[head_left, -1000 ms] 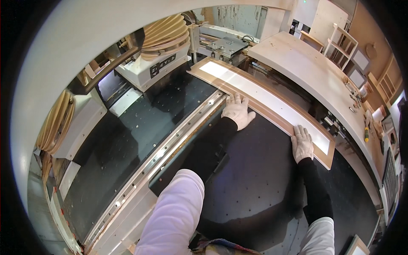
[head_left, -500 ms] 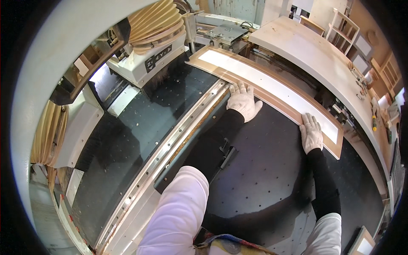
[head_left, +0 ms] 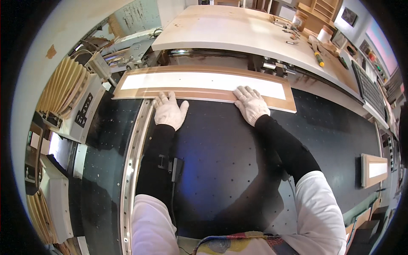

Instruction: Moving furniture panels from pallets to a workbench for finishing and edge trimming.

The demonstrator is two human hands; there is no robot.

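A long brown-framed panel with a white centre lies across the far side of a black perforated bed. Both my hands wear white gloves and rest on the panel's near edge. My left hand lies flat beside the end of a metal rail, thumb apart and fingertips on the brown frame. Farther right, my right hand presses flat with fingers stretched, its fingertips reaching onto the white centre. Neither hand is wrapped round anything.
Machine heads with cream bellows and black brushes stand at the left. Behind the panel is a pale worktop with hand tools and jars. A keyboard sits at the right. A smaller framed panel lies near the right edge.
My view has turned to the right, so the panel now appears nearly level. Both hands stay flat on its near edge. More of the worktop and the smaller panel shows.
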